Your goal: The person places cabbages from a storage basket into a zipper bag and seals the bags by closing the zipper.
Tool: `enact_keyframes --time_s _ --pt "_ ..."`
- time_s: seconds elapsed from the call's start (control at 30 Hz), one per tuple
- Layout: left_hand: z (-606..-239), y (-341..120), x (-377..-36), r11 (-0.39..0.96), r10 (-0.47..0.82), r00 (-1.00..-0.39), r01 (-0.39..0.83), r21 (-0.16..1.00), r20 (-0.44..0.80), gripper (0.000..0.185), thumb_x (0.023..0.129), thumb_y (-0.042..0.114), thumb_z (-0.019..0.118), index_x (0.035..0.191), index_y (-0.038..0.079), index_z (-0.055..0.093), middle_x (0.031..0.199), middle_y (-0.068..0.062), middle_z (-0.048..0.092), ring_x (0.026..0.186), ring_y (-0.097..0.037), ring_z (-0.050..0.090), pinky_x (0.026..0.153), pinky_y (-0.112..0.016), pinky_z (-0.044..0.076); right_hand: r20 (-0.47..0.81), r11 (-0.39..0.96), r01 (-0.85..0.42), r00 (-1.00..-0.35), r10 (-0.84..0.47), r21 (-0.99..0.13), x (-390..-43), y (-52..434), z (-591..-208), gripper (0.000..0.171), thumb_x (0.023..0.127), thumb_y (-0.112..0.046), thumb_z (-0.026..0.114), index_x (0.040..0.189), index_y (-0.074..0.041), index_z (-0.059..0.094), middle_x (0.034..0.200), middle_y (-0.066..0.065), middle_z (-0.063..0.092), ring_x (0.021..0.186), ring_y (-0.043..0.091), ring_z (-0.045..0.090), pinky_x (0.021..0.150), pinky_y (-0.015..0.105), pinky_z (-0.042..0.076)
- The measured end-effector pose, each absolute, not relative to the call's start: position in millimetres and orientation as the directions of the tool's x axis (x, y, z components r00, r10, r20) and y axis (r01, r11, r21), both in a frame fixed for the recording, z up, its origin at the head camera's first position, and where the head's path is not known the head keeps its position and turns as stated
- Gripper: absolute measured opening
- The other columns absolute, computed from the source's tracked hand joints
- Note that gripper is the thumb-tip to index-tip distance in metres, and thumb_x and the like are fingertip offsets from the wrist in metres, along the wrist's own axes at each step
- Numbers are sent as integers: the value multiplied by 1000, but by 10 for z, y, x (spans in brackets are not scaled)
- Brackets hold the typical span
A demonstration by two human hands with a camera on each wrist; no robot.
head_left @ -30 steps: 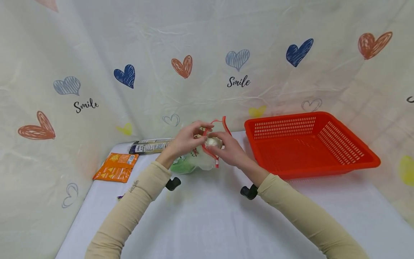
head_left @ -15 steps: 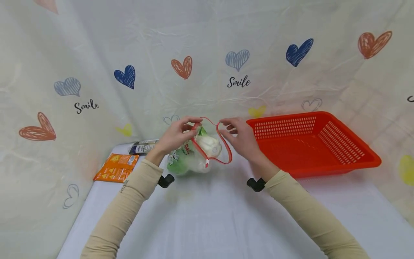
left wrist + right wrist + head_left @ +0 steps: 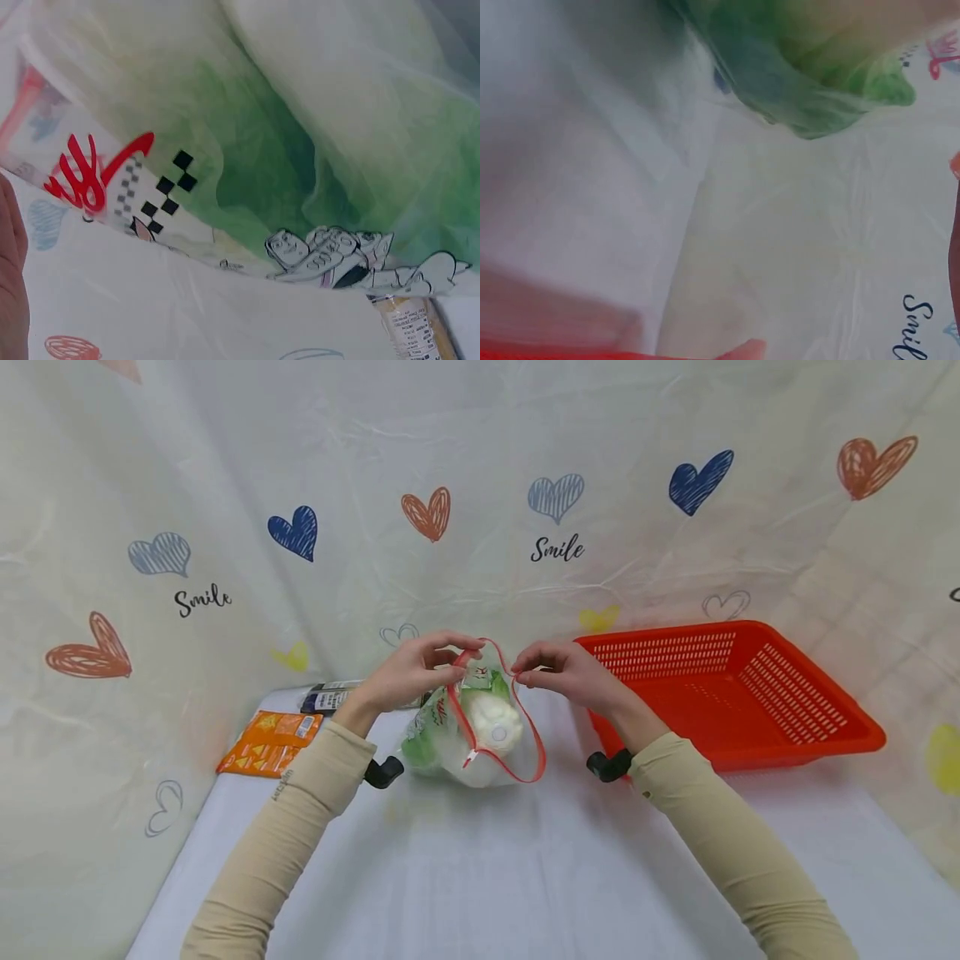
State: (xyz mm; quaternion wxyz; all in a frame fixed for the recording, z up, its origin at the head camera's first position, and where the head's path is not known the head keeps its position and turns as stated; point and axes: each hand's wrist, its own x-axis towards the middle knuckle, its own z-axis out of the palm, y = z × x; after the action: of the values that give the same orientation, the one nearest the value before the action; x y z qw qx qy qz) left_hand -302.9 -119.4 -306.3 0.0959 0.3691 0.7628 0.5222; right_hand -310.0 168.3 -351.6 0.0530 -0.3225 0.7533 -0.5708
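Pinching red-rimmed bag [image 3: 480,735] mouth between left hand [image 3: 408,672] and right hand [image 3: 570,672], each grip closed on rim.

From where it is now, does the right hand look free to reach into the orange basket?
Probably yes. The right hand pinches the bag's red rim right beside the orange basket, which is open-topped with nothing between them; it would have to let go first.

Zip bag [image 3: 480,735] mouth now wider, lower.
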Motion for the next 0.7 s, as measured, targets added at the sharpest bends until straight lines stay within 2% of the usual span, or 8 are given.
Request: enact_keyframes --time_s 0.1,0.13,0.27,0.33,0.53,0.7 --pt "-3038 -1213 -3035 154 668 -708 433 888 230 38 96 8 61 133 9 59 128 -10 60 111 -30 60 83 -32 54 319 119 -469 -744 -587 -875 -3089 1673 -3455 10 93 -10 67 101 -5 68 98 13 64 89 27 61 83 33 54" --pt "-3028 -1225 -3036 143 663 -713 422 895 230 38 96 8 60 133 9 59 128 -10 60 106 -29 62 82 -32 53 329 107 -474 -740 -586 -874 -3078 1674 -3421 8 93 -8 66 101 -5 68 97 13 64 87 27 61 81 33 54" --pt "-2989 -1295 -3057 103 593 -759 402 910 268 38 97 7 59 134 11 59 123 -10 60 83 -23 61 79 -32 52 366 63 -457 -780 -508 -887 -3023 1691 -3252 7 95 -11 65 100 -6 65 90 12 61 82 26 58 77 31 52" --pt "-2965 -1328 -3059 75 542 -782 409 909 307 39 96 7 60 135 12 59 123 -10 60 78 -25 58 77 -32 52 386 27 -444 -806 -448 -896 -2995 1698 -3162 8 95 -13 64 100 -7 64 89 11 60 81 25 57 77 31 51" --pt "-2976 -1433 -3002 39 438 -819 429 902 371 39 95 9 63 134 11 58 129 -11 56 101 -27 61 83 -34 54 441 -47 -454 -830 -340 -890 -2985 1704 -2991 9 96 -15 62 100 -7 63 94 13 58 82 25 58 84 29 51" --pt "-3122 -1583 -2828 77 393 -853 402 913 342 36 96 13 63 131 11 60 127 -11 57 105 -26 61 87 -35 55 452 -49 -459 -842 -294 -887 -3023 1753 -3013 8 97 -13 61 99 -6 63 93 12 59 80 25 58 85 29 54"
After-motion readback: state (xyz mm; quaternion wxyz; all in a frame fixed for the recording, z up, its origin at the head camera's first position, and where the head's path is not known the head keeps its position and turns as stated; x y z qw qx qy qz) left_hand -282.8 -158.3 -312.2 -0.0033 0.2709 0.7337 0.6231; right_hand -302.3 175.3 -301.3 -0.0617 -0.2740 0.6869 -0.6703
